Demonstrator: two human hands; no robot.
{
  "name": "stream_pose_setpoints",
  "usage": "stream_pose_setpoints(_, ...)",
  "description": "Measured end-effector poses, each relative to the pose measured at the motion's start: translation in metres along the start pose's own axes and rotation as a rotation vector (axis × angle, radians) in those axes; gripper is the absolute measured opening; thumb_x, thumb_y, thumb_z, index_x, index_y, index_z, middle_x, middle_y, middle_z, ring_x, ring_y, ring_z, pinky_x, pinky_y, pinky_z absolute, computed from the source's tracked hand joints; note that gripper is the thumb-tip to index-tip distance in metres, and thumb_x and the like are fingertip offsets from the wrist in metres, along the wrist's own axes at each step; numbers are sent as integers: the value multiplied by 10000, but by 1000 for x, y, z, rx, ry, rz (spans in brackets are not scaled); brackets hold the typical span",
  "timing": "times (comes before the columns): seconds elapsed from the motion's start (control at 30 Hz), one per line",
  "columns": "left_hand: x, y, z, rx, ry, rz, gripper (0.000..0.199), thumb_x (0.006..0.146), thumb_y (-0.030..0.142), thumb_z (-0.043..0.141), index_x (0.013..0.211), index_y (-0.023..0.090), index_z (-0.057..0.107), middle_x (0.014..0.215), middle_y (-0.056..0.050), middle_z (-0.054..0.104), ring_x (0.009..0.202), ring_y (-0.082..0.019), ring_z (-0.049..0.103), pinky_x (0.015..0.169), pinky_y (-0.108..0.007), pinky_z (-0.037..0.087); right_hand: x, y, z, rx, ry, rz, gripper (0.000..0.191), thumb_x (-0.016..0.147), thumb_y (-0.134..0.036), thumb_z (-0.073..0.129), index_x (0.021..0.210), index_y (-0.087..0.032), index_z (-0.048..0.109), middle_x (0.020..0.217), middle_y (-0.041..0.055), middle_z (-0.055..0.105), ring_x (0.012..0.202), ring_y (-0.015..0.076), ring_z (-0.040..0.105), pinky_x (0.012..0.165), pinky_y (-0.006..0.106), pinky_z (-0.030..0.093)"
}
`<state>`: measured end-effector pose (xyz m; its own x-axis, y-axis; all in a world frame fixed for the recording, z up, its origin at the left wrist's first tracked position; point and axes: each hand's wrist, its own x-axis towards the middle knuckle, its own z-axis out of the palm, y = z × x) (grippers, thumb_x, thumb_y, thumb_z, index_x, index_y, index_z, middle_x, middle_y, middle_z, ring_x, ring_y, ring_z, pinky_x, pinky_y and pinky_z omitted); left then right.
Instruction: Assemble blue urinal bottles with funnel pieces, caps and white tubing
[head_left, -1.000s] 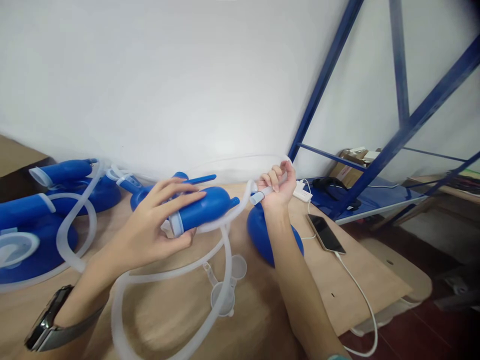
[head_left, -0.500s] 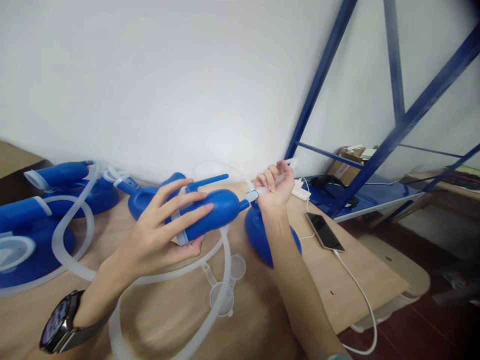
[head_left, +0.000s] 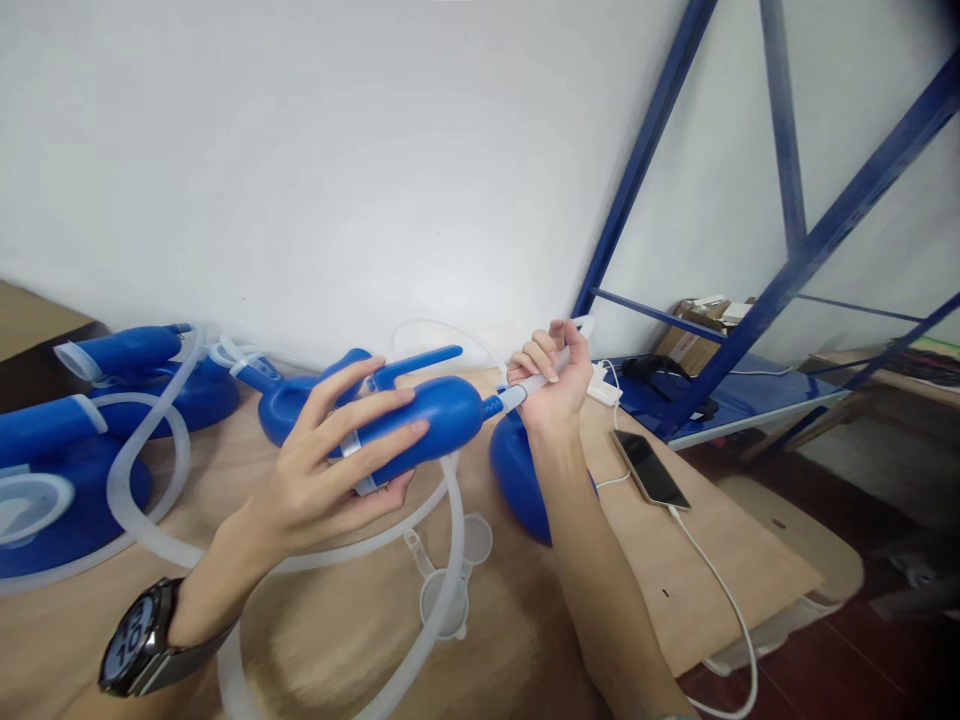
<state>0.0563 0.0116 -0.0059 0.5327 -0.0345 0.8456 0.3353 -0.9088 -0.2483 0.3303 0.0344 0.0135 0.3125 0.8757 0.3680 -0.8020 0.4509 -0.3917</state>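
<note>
My left hand (head_left: 322, 460) is wrapped around the wide, white-collared end of a blue plastic urinal cup (head_left: 446, 415), held tilted above the table. From the cup's right end a narrow ribbed nozzle points toward my right hand (head_left: 551, 380). Those right fingers are curled around a translucent soft tube (head_left: 534, 382), whose end meets the nozzle; how far it sits on it I cannot tell. A blue urinal bottle (head_left: 517, 480) is partly hidden behind my right forearm. Below the cup, translucent plastic caps (head_left: 444, 603) lie among loops of tubing (head_left: 454, 540).
More blue urinal bottles (head_left: 191, 395) with tubes stand at the left, near a cardboard box (head_left: 41, 320). On the right are a phone (head_left: 649, 468) on a white cable, a power strip (head_left: 602, 383), a stool (head_left: 795, 530) and a blue metal rack (head_left: 652, 150).
My left wrist has shifted slightly right and turned, showing more of the watch face. Both hands keep their holds, with the cup and tube moving slightly right.
</note>
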Motion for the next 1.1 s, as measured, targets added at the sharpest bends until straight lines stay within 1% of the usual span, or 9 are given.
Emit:
stream_pose_setpoints(0.17,-2,1,7,69,141,-10,470,849,155,770,1291,268,657,1367,-92,654,1426,-386,542,1131,-668,526,-19,7,14,66,-59,-136,505,1089,-442,530,660,-225,376,482,-115,209,392,92,207,532,210,441)
stream_pose_setpoints(0.3,-5,-1,4,106,143,-30,511,828,235,855,1299,275,658,1314,-95,682,1430,-421,536,1085,-675,560,-27,14,19,45,-21,-105,582,1130,-474,394,625,-214,265,466,-109,124,393,105,61,435,206,330)
stream_pose_setpoints(0.43,-10,-8,1,191,152,93,452,809,199,876,1226,234,707,1356,-101,684,1426,-434,550,1079,-651,590,-30,18,23,18,-58,-47,609,1141,-479,338,619,-210,178,460,-112,39,403,102,-28,389,206,242)
stream_pose_setpoints(0.6,-21,-20,-2,279,71,245,492,769,41,851,1218,210,742,1476,-88,644,1276,-357,687,1107,-559,607,-42,16,35,-135,-84,10,636,1106,-508,452,617,-217,168,441,-123,63,386,78,-3,388,200,253)
stream_pose_setpoints(0.7,-23,-21,-1,314,131,250,484,769,90,876,1226,200,759,1434,-107,684,1119,-287,751,956,-423,676,-48,17,43,-206,-78,9,650,1073,-542,519,616,-225,184,432,-130,90,373,69,27,388,203,266)
stream_pose_setpoints(0.77,-22,-19,1,318,158,213,469,788,171,891,1237,201,757,1337,-122,740,996,-256,774,833,-374,682,-51,18,45,-231,-67,-5,667,1039,-568,579,618,-227,190,429,-135,101,371,63,35,387,204,261)
stream_pose_setpoints(0.87,-19,-14,4,243,149,120,515,797,230,895,1283,197,730,1244,-139,777,916,-253,786,781,-367,663,-55,20,47,-249,-61,-6,685,1002,-574,639,619,-226,191,423,-140,109,371,55,38,388,204,252)
stream_pose_setpoints(1.0,-13,-2,6,60,163,-90,623,791,250,896,1375,257,681,1288,-112,765,1005,-267,786,849,-371,656,-58,20,48,-261,-88,-4,666,1007,-547,637,623,-227,198,422,-140,118,366,55,40,393,209,250)
stream_pose_setpoints(1.1,-4,13,8,-127,108,-376,600,792,302,902,1356,292,699,1303,-74,764,1108,-282,766,980,-416,639,-58,21,46,-275,-80,-42,663,1002,-538,644,621,-227,199,423,-140,117,368,54,39,399,215,253)
